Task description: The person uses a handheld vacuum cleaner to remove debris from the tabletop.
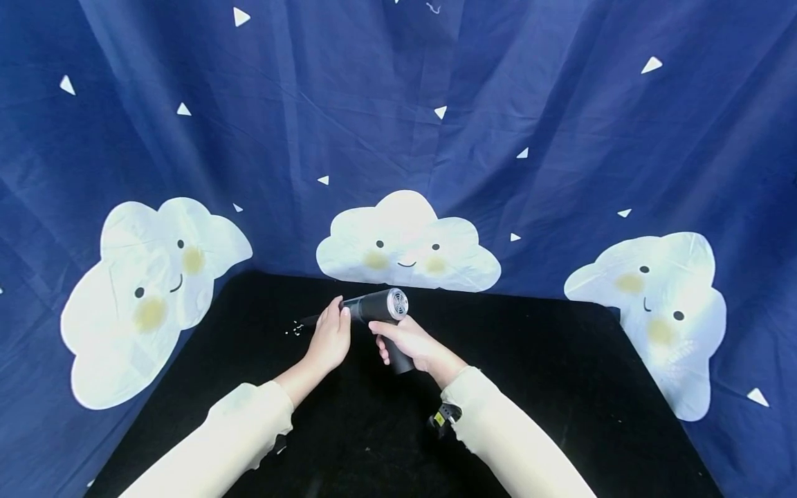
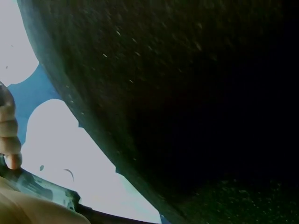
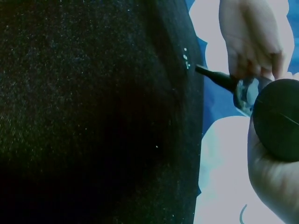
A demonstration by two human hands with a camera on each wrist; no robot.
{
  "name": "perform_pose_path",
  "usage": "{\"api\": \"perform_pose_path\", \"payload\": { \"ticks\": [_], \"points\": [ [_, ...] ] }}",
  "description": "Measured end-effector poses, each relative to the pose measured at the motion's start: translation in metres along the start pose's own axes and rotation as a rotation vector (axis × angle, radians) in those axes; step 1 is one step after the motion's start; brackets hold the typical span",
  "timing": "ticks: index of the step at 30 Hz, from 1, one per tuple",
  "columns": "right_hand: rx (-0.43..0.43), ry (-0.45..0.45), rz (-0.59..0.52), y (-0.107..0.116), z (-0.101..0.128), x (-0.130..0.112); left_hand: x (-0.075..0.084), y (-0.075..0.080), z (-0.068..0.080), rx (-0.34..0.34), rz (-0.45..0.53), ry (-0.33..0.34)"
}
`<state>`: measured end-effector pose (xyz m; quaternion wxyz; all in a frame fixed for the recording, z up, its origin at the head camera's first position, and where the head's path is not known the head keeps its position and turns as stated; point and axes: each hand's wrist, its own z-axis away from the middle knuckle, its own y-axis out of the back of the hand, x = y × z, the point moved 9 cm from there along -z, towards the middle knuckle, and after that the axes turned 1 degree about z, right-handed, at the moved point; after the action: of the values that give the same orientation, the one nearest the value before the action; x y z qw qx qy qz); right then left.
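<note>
A black handheld vacuum with a silver vented end is held over the black table, its thin dark nozzle pointing left. My left hand holds it round the front, at the clear dust cup. My right hand grips the handle, whose round bottom end faces the right wrist camera. The nozzle tip is right by a small scatter of white bits. In the left wrist view, part of the clear cup shows beside the left palm.
A black cloth-covered table spreads beneath both arms. Behind it hangs a blue curtain with white smiling clouds and small white triangles. A dark strap with a yellow mark sits at the right cuff.
</note>
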<state>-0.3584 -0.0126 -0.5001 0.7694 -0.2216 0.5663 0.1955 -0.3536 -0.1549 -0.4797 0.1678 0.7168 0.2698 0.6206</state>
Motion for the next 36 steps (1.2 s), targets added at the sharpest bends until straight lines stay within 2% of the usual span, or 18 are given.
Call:
{"api": "perform_pose_path", "payload": {
  "ticks": [13,21,28,36],
  "points": [
    [0.069,-0.030,-0.017,-0.002,-0.007,0.008,-0.016,-0.005,-0.010,-0.050,0.005,-0.003],
    [0.024,-0.043,0.005,-0.007,-0.004,0.004,-0.017,0.000,-0.002,-0.016,0.006,0.010],
    [0.015,-0.059,0.019,-0.010,-0.003,0.007,-0.015,0.004,0.005,0.028,-0.004,-0.012],
    [-0.011,-0.052,0.027,-0.014,-0.001,0.010,-0.017,0.006,0.015,0.000,-0.016,0.037]
  ]
}}
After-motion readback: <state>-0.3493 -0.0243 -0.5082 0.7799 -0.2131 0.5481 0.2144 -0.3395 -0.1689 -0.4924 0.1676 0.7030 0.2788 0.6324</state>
